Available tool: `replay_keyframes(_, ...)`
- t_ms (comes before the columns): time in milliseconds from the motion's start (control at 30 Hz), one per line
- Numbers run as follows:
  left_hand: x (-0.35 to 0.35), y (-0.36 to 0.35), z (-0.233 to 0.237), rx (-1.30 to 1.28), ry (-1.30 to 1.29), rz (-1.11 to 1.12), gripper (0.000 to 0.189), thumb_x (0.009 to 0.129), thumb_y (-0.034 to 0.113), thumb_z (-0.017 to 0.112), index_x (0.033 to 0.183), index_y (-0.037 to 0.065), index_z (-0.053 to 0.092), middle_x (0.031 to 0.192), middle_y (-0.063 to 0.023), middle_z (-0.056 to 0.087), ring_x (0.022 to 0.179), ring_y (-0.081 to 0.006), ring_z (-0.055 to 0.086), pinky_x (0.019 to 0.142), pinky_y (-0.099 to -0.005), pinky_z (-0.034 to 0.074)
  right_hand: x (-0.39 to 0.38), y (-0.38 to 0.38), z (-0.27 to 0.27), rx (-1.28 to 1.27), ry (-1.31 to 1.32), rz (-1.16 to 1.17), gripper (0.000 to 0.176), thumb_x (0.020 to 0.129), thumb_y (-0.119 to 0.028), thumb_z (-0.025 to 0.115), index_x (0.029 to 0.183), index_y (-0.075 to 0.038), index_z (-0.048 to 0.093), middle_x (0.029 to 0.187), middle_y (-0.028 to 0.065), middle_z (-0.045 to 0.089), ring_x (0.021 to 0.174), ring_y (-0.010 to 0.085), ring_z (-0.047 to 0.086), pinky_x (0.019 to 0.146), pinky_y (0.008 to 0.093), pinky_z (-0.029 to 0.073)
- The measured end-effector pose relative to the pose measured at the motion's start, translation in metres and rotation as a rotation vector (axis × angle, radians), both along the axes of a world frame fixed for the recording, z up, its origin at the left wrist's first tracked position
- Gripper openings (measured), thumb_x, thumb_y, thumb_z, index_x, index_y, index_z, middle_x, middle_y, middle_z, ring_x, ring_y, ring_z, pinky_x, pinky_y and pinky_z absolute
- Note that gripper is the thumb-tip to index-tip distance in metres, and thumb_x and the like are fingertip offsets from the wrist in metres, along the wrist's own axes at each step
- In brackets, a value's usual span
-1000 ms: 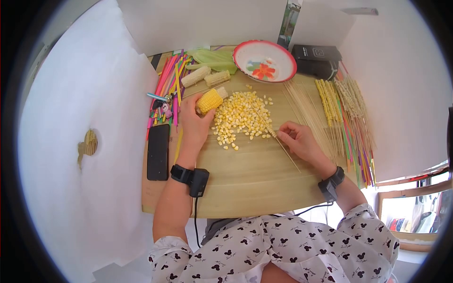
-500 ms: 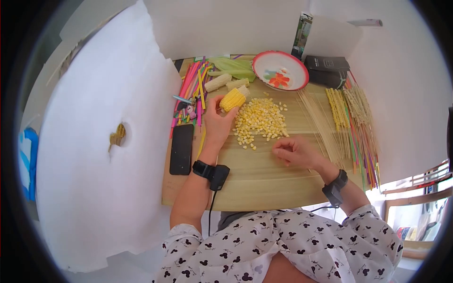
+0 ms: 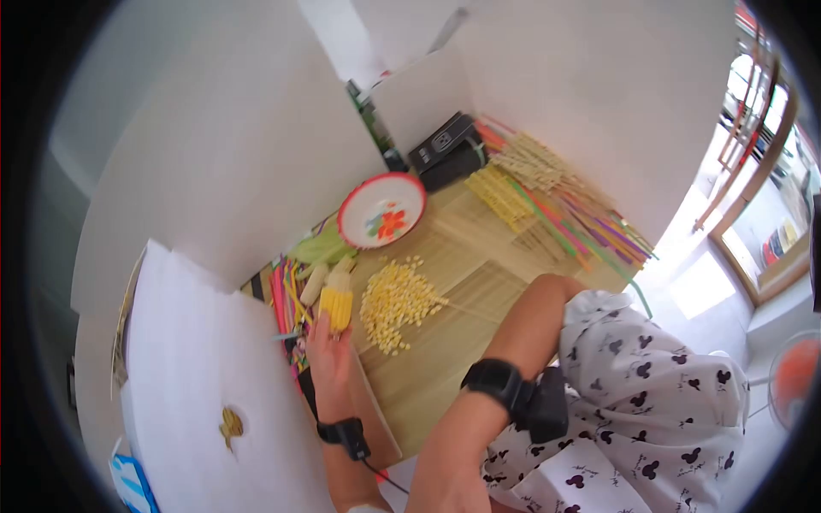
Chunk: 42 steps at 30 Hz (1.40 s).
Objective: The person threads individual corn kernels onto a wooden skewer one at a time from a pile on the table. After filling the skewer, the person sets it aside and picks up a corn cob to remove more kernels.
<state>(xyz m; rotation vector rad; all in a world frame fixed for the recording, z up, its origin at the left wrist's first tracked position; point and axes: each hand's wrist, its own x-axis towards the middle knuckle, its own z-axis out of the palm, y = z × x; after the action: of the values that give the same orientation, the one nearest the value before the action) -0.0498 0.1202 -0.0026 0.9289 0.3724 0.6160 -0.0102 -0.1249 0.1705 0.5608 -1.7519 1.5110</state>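
My left hand is closed around the lower end of a corn cob, which stands roughly upright. Yellow kernels cover its lower part, while the top end is bare and pale. Just right of the cob, a pile of loose corn kernels lies on the wooden board. My right arm is bent up close to the camera, with a black wrist device on it. The right hand runs into the bottom edge of the view, and its fingers are hidden. A stripped cob lies behind the held one.
A red-rimmed bowl with a flower pattern stands behind the kernels, beside green husks. A black box sits in the far corner. Twisted yellow sticks and coloured strips lie on the right. White panels enclose the board.
The view has turned and tilted to the right. My right hand has left the board and come up towards the camera. The left hand keeps hold of the corn cob, now more upright.
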Motion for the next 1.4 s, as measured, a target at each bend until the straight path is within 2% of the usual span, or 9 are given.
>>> replay_keyframes(300,-0.039,0.024,-0.017,-0.089,-0.016,-0.065,0.032,0.094,0.018,0.060,0.121,0.001,0.055,0.116,-0.0087,0.063,0.102,-0.0208,0.062,0.086,-0.0358,0.051,0.028,-0.037,0.013,0.030,-0.106,-0.224,0.035,0.102,-0.021,0.046,0.105,0.012,0.056,0.089,0.0176,0.062,0.083,0.0212,0.056,0.075,0.0333,0.044)
replay_keyframes(367,-0.053,0.043,-0.024,-0.035,0.111,-0.131,0.033,0.095,0.019,0.059,0.122,0.001,0.055,0.115,-0.0091,0.063,0.101,-0.0219,0.062,0.085,-0.0354,0.052,0.032,-0.050,0.014,0.022,-0.110,-0.284,0.035,0.101,-0.021,0.046,0.104,0.012,0.056,0.088,0.0176,0.062,0.082,0.0211,0.056,0.074,0.0333,0.044)
replay_keyframes(567,-0.036,-0.014,0.003,-0.022,0.040,-0.110,0.033,0.095,0.021,0.058,0.121,0.001,0.055,0.114,-0.0099,0.063,0.099,-0.0224,0.063,0.084,-0.0346,0.051,0.046,-0.084,0.015,-0.021,-0.127,-0.438,0.034,0.101,-0.021,0.047,0.103,0.012,0.056,0.087,0.0175,0.062,0.081,0.0207,0.055,0.073,0.0332,0.044)
replay_keyframes(633,-0.031,-0.011,-0.009,-0.020,0.057,-0.106,0.033,0.095,0.021,0.057,0.121,0.001,0.055,0.113,-0.0101,0.063,0.099,-0.0220,0.062,0.084,-0.0341,0.051,0.051,-0.088,0.016,-0.033,-0.131,-0.467,0.034,0.101,-0.021,0.047,0.102,0.012,0.056,0.086,0.0175,0.062,0.080,0.0206,0.055,0.072,0.0332,0.044)
replay_keyframes(700,-0.027,-0.037,0.009,0.067,0.018,-0.023,0.035,0.095,0.022,0.056,0.122,0.001,0.053,0.113,-0.0104,0.063,0.100,-0.0219,0.061,0.084,-0.0334,0.051,0.054,-0.092,0.013,-0.042,-0.131,-0.488,0.034,0.101,-0.021,0.047,0.101,0.012,0.057,0.086,0.0175,0.062,0.080,0.0205,0.055,0.072,0.0332,0.044)
replay_keyframes(1167,-0.035,0.033,-0.030,-0.011,0.045,-0.093,0.039,0.097,0.026,0.056,0.127,0.002,0.049,0.116,-0.0110,0.060,0.100,-0.0217,0.060,0.082,-0.0321,0.050,0.058,-0.079,0.008,-0.092,-0.116,-0.515,0.033,0.099,-0.021,0.049,0.098,0.011,0.057,0.082,0.0173,0.062,0.076,0.0197,0.054,0.069,0.0331,0.043)
replay_keyframes(1233,-0.033,0.028,-0.029,-0.010,0.043,-0.092,0.040,0.097,0.027,0.056,0.127,0.002,0.049,0.116,-0.0113,0.060,0.100,-0.0217,0.060,0.083,-0.0322,0.050,0.059,-0.076,0.010,-0.093,-0.126,-0.522,0.033,0.099,-0.021,0.050,0.097,0.011,0.058,0.082,0.0173,0.062,0.075,0.0196,0.054,0.068,0.0330,0.043)
replay_keyframes(1300,-0.023,-0.001,-0.010,-0.062,0.041,0.037,0.038,0.097,0.026,0.055,0.127,0.002,0.050,0.116,-0.0114,0.060,0.100,-0.0219,0.060,0.084,-0.0324,0.050,0.063,-0.074,0.012,-0.090,-0.141,-0.545,0.033,0.099,-0.021,0.050,0.097,0.011,0.058,0.081,0.0173,0.062,0.075,0.0195,0.054,0.068,0.0330,0.043)
replay_keyframes(1400,-0.030,0.062,-0.057,-0.160,0.097,0.046,0.038,0.095,0.029,0.059,0.122,0.004,0.050,0.111,-0.0073,0.062,0.099,-0.0194,0.060,0.084,-0.0320,0.049,0.069,-0.071,0.018,-0.079,-0.175,-0.568,0.033,0.099,-0.021,0.051,0.096,0.011,0.058,0.080,0.0173,0.061,0.074,0.0193,0.054,0.067,0.0330,0.043)
